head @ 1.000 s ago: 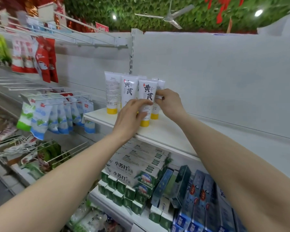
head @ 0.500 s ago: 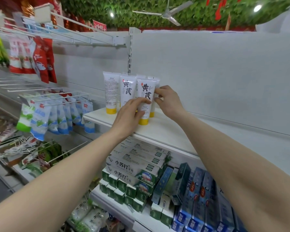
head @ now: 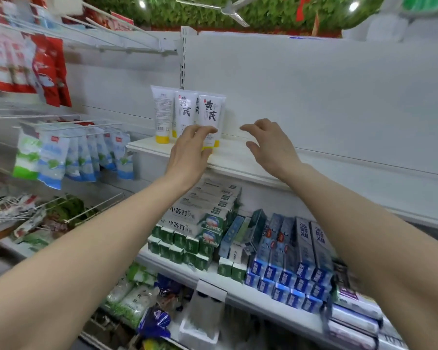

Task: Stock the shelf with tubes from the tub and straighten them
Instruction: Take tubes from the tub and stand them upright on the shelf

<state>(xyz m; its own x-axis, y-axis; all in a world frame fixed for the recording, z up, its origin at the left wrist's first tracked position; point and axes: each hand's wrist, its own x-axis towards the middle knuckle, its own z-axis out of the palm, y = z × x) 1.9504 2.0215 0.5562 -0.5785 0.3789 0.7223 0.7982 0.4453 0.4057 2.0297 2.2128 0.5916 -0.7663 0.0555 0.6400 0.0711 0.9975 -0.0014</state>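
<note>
Pinched between thumb and fingers of my left hand [head: 187, 150] — the lower end of the front tube [head: 211, 117], white with a yellow cap, standing cap-down on the white shelf [head: 238, 160]. My right hand [head: 271, 145] hovers just to the right of it, fingers loosely spread and bent, holding nothing, clear of the tube. Tubes on the shelf: a small cluster upright against the back panel [head: 314, 97] — one at the left [head: 162, 114] turned to show its printed back, another [head: 185, 114] beside it facing front, more partly hidden behind. Lower shelf: stacked green and white boxes [head: 187, 223], blue boxes [head: 301, 248]. Left side: hanging packets [head: 53, 157] on wire hooks, blurred.
</note>
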